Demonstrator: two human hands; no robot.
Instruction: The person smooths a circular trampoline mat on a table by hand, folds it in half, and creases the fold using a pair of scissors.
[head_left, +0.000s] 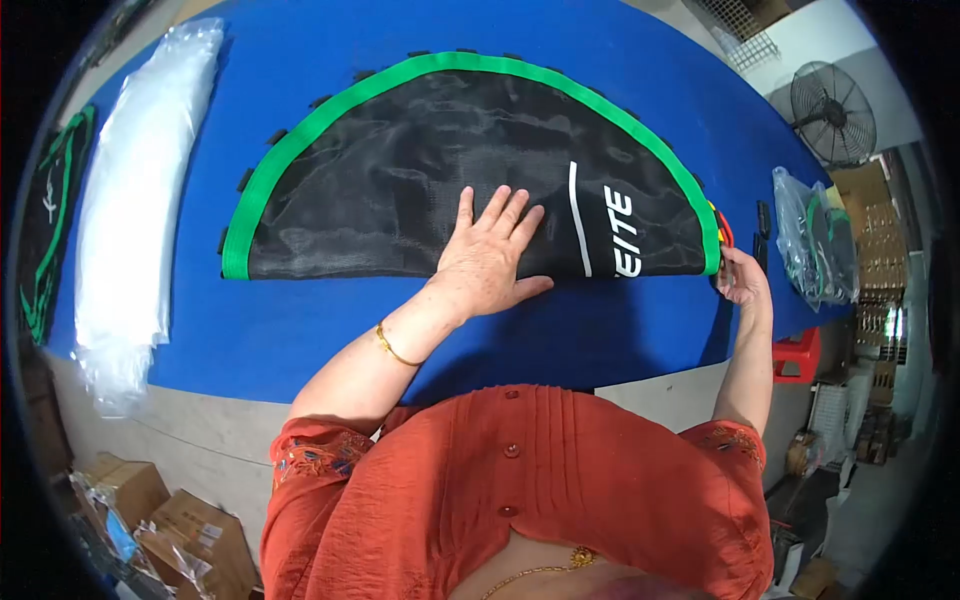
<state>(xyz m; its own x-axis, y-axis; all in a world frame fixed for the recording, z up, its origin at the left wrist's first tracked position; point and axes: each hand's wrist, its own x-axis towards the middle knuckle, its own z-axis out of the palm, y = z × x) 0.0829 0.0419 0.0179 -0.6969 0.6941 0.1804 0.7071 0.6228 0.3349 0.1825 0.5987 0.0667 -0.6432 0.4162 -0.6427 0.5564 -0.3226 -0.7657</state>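
A black mesh sheet [400, 180] with a green border lies folded into a half circle, its straight edge toward me. White lettering is printed on its right part, and small black tabs stick out around the curve. My left hand [490, 250] rests flat on the mesh near the straight edge, fingers spread. At the right corner, the fingers of my right hand [742, 277] are curled in a pinch on the green-edged end of the sheet. Red and yellow straps [725, 228] show just above those fingers.
A blue table [400, 345] carries a stack of clear plastic bags [140, 190] and another green-edged black piece [50, 220] at left. Bagged green-and-black pieces [815, 240] lie at right. Beyond are a fan [832, 112], a red stool [797, 357] and cardboard boxes [195, 540].
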